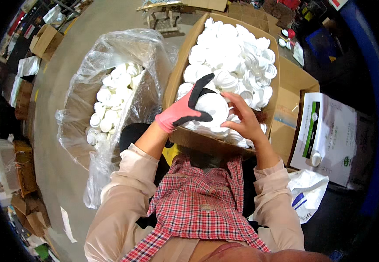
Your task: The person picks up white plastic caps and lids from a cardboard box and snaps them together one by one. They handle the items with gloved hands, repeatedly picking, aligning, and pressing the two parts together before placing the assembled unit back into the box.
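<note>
A white round plastic cap (213,108) is between my hands, its round face turned up. My left hand (181,111), in a pink glove with black fingers, is closed around its left side. At the cap's right edge is my bare right hand (247,122), its thumb and fingers bent around the rim. Both hands are above the near part of an open cardboard box (177,85). Heaped white round caps (233,46) fill that box, several stacked inside one another. Whether a second piece lies under the held cap is hidden.
To the left stands a box lined with a clear plastic bag (132,43), holding more white pieces (108,115). At the right lies a white printed carton (329,139) with a small white piece (315,159) on it. A white plastic sack (307,192) is nearer me.
</note>
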A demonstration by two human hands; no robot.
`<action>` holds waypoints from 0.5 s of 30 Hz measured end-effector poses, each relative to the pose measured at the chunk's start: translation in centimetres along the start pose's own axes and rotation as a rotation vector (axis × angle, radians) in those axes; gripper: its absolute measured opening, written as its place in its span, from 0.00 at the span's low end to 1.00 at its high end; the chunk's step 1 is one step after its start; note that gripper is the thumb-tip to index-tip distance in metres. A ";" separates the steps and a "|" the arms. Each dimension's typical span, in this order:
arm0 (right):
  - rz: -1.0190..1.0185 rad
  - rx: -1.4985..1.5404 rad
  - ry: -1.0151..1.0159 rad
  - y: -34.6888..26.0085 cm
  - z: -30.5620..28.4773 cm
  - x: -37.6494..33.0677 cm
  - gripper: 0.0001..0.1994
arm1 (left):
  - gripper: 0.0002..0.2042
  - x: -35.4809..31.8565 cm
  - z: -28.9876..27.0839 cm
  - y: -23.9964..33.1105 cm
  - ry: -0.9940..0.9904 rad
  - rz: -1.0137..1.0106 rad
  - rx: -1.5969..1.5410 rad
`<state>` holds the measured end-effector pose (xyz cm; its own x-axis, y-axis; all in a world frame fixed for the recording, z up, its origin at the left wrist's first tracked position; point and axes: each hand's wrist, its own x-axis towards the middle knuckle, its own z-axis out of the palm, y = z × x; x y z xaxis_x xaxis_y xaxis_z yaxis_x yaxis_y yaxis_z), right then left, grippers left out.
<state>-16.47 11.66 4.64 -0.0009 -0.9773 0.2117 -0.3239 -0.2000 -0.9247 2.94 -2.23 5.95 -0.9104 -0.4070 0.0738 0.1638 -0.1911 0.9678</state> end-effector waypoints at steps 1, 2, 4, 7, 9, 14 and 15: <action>0.016 0.048 0.014 0.5 0.1 -0.1 0.39 | 0.55 0.1 -0.3 -0.2 -0.009 0.081 0.041; 0.011 0.146 0.041 0.8 0.2 -0.1 0.37 | 0.52 -0.2 -0.1 -0.3 0.024 0.107 0.054; 0.032 0.149 0.057 1.2 0.4 0.4 0.38 | 0.47 -0.3 0.7 -0.9 0.095 0.159 0.040; 0.063 0.137 0.089 1.0 0.8 0.7 0.38 | 0.42 -0.4 0.3 -0.6 0.153 0.004 -0.021; 0.063 0.173 0.096 1.7 1.1 1.0 0.38 | 0.34 -0.6 0.3 -0.1 0.193 -0.049 -0.079; 0.117 0.227 0.204 1.1 1.1 1.9 0.29 | 0.22 -3.1 -5.1 -7.4 0.594 0.248 -0.014; 0.224 0.220 0.218 1.4 0.3 1.7 0.26 | 0.22 -2.3 -5.5 -7.4 0.711 0.498 -0.472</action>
<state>-16.61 9.69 3.60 -0.2580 -0.9654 0.0373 -0.0822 -0.0166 -0.9965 5.89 -4.84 -2.67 -0.2816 -0.9500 0.1351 0.7415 -0.1261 0.6590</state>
